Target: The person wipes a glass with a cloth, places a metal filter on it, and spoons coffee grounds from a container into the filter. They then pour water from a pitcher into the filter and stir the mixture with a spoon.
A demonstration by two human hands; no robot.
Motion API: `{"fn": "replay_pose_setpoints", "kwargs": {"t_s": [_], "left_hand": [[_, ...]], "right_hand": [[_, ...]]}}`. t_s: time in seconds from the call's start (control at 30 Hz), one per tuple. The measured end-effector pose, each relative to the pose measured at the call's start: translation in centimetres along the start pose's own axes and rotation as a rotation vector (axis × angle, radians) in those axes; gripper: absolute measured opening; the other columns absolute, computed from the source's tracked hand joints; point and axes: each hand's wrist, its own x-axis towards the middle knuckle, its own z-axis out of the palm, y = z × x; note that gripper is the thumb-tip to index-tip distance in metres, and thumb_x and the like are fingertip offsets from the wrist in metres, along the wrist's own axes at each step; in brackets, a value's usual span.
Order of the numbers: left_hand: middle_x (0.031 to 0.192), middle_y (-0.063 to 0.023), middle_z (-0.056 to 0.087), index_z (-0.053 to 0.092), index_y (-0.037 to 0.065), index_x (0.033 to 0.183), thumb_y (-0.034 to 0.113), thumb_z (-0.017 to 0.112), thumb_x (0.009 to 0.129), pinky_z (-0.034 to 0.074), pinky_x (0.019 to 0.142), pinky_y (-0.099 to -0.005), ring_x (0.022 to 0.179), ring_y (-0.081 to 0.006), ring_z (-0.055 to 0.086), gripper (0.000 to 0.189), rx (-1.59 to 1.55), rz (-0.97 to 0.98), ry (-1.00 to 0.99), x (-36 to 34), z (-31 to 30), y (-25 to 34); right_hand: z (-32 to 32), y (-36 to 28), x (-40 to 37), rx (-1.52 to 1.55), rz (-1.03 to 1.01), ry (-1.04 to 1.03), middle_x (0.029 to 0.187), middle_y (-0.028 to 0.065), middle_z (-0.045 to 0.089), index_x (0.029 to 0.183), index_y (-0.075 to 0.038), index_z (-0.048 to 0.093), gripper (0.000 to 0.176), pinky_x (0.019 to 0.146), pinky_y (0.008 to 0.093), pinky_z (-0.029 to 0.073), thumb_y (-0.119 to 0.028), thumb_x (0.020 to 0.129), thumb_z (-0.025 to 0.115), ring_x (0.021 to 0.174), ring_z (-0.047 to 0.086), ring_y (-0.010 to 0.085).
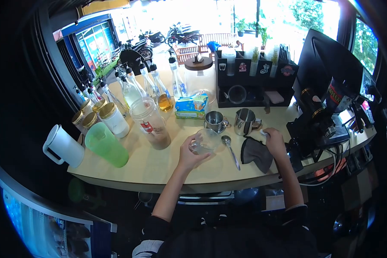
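My left hand [190,152] is wrapped around a clear glass cup [205,141] that stands on the light wooden counter [159,165]. My right hand [274,139] rests on the counter at the top edge of a dark grey cloth [256,153] and pinches something small and white. A metal spoon [230,148] lies between the glass and the cloth. Just behind the glass stand a small steel cup on a saucer [215,121] and a steel milk pitcher [244,121].
To the left are a tilted plastic jar of brown powder [152,122], a green tumbler [106,144], a white jug [63,146], lidded jars and several syrup bottles. A black coffee grinder [318,116] and a monitor stand at the right; a cup organizer sits behind.
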Motion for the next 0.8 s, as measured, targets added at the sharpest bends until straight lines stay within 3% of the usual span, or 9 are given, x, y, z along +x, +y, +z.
{"fn": "replay_pose_setpoints", "kwargs": {"t_s": [0.1, 0.23, 0.27, 0.33, 0.37, 0.43, 0.57, 0.77, 0.8], "left_hand": [[0.125, -0.0139, 0.054, 0.044, 0.000, 0.132, 0.004, 0.085, 0.060, 0.050, 0.093, -0.0339, 0.112, -0.0222, 0.057, 0.082, -0.166, 0.126, 0.043, -0.3, 0.6, -0.1], [0.124, -0.0131, 0.052, 0.042, -0.001, 0.133, 0.012, 0.082, 0.068, 0.046, 0.095, -0.0328, 0.112, -0.0216, 0.056, 0.078, -0.434, 0.163, -0.068, -1.6, 2.1, 1.9], [0.124, -0.0134, 0.052, 0.041, -0.002, 0.134, 0.019, 0.080, 0.072, 0.045, 0.095, -0.0323, 0.112, -0.0214, 0.055, 0.077, -0.446, 0.194, -0.106, -1.9, 2.3, 2.6], [0.123, -0.0135, 0.053, 0.041, -0.003, 0.133, 0.027, 0.078, 0.075, 0.044, 0.095, -0.0318, 0.112, -0.0205, 0.055, 0.075, -0.438, 0.214, -0.073, -2.3, 3.0, 3.5], [0.122, -0.0135, 0.053, 0.041, -0.004, 0.133, 0.034, 0.075, 0.078, 0.043, 0.095, -0.0314, 0.111, -0.0197, 0.054, 0.075, -0.432, 0.233, -0.033, -2.5, 3.1, 3.8], [0.121, -0.0135, 0.055, 0.042, -0.004, 0.132, 0.038, 0.074, 0.079, 0.043, 0.094, -0.0315, 0.110, -0.0193, 0.054, 0.075, -0.403, 0.256, -0.002, -2.7, 3.0, 4.2], [0.116, -0.0139, 0.058, 0.046, -0.005, 0.129, 0.041, 0.073, 0.079, 0.043, 0.094, -0.0324, 0.108, -0.0185, 0.055, 0.073, -0.357, 0.199, 0.001, -3.8, 2.5, 4.5], [0.112, -0.0112, 0.061, 0.050, -0.004, 0.125, 0.034, 0.065, 0.087, 0.044, 0.093, -0.0299, 0.104, -0.0166, 0.057, 0.055, -0.506, 0.202, 0.093, -4.4, 1.9, 3.7], [0.112, -0.0112, 0.061, 0.050, -0.004, 0.125, 0.034, 0.065, 0.087, 0.044, 0.093, -0.0299, 0.104, -0.0166, 0.057, 0.055, -0.508, 0.207, 0.094, -4.4, 1.7, 3.4]], "right_hand": [[-3.1, -7.8, -0.5, 0.688, 0.028, -0.028, 0.095, 0.0144, 0.067, 0.101, 0.001, 0.067, 0.021, 0.076, 0.0304, 0.051, 0.003, 0.082, 0.058, 0.086, 0.066, 0.0218], [-2.0, -13.8, -0.2, 0.594, -0.379, -0.255, 0.097, 0.0092, 0.067, 0.107, -0.003, 0.067, 0.025, 0.080, 0.0284, 0.051, 0.002, 0.085, 0.058, 0.090, 0.063, 0.0144], [-0.6, -14.1, 0.1, 0.594, -0.373, -0.248, 0.097, 0.0092, 0.067, 0.107, -0.003, 0.067, 0.025, 0.080, 0.0284, 0.051, 0.002, 0.085, 0.058, 0.090, 0.063, 0.0144], [2.2, -14.3, 0.9, 0.670, -0.438, -0.621, 0.083, 0.0057, 0.066, 0.099, -0.001, 0.069, 0.017, 0.074, 0.0276, 0.049, -0.001, 0.085, 0.059, 0.081, 0.062, 0.0138], [1.9, -14.8, 0.7, 0.671, -0.442, -0.622, 0.083, 0.0057, 0.066, 0.099, -0.001, 0.069, 0.017, 0.074, 0.0276, 0.049, -0.001, 0.085, 0.059, 0.081, 0.062, 0.0138], [0.8, -15.9, 0.5, 1.011, -0.179, -0.890, 0.086, 0.0044, 0.066, 0.098, 0.000, 0.069, 0.018, 0.074, 0.0268, 0.048, -0.002, 0.083, 0.060, 0.081, 0.060, 0.0098], [0.1, -16.3, -0.1, 0.862, -0.188, -0.917, 0.090, 0.0039, 0.067, 0.099, 0.002, 0.068, 0.018, 0.079, 0.0243, 0.048, -0.001, 0.083, 0.060, 0.086, 0.060, 0.0084], [-0.5, -14.3, -0.4, 1.075, -0.097, -0.944, 0.099, 0.0059, 0.067, 0.101, 0.001, 0.068, 0.020, 0.085, 0.0261, 0.048, 0.004, 0.085, 0.057, 0.090, 0.060, 0.0101], [-1.7, -15.1, -0.6, 1.217, -0.067, -0.704, 0.100, 0.0075, 0.067, 0.101, 0.001, 0.068, 0.021, 0.085, 0.0269, 0.048, 0.006, 0.083, 0.057, 0.088, 0.062, 0.0130]]}}
